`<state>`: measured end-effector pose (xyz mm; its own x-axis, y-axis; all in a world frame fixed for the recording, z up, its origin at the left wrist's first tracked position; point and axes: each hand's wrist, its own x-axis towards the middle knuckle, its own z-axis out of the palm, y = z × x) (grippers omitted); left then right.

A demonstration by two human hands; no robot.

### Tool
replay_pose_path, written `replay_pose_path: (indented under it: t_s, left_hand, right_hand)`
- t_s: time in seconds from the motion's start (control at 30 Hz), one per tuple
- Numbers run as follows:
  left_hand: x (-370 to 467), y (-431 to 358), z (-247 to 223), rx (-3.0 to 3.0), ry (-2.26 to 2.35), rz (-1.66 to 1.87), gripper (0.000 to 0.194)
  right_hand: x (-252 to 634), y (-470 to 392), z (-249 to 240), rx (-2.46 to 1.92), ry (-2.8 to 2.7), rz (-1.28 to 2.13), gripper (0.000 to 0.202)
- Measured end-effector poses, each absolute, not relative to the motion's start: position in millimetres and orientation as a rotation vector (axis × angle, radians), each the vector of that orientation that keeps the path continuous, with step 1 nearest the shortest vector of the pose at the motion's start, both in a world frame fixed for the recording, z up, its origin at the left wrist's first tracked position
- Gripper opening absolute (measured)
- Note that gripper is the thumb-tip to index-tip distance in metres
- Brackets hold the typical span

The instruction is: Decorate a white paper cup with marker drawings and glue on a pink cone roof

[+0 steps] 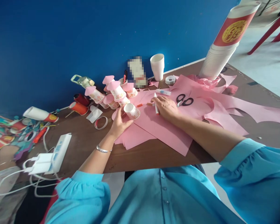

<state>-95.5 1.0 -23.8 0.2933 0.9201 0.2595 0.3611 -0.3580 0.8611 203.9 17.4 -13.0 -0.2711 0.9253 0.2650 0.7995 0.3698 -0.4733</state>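
My left hand (119, 124) is closed round a small white paper cup (132, 111) with a pink pattern, its open end tilted toward me. On the pink paper sheets (168, 138), my right hand (165, 107) has its fingers round a white marker (156, 104) with an orange end. An orange cap (139, 105) lies between the two hands. Black-handled scissors (184, 100) are just right of my right hand, and a glue tube (163, 92) is behind it. Cups with pink cone tops (116, 90) stand behind my left hand.
Stacked white cups (157, 67) and a tape roll (170, 80) stand at the back. A tall cup stack (220, 56) leans at right. A white power strip (60, 152) with cables lies at left, near another person's arm (8, 155). A blue wall (95, 37) borders the table.
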Motion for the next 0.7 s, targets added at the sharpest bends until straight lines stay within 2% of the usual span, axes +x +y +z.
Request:
replay_pose_path:
  t_s: [0.23, 0.43, 0.7]
  left_hand:
    - [-87, 9, -18, 1.683, 1.084, 1.094, 0.087]
    - [-69, 17, -8, 1.556, 1.147, 1.180, 0.066]
    - [-62, 20, -17, 1.382, 1.034, 1.194, 0.060]
  right_hand:
    - [204, 17, -18, -1.420, -2.170, 0.221, 0.037]
    - [203, 14, -17, -1.303, -2.110, 0.157, 0.033]
    - [199, -7, -8, -1.016, -1.994, 0.123, 0.027]
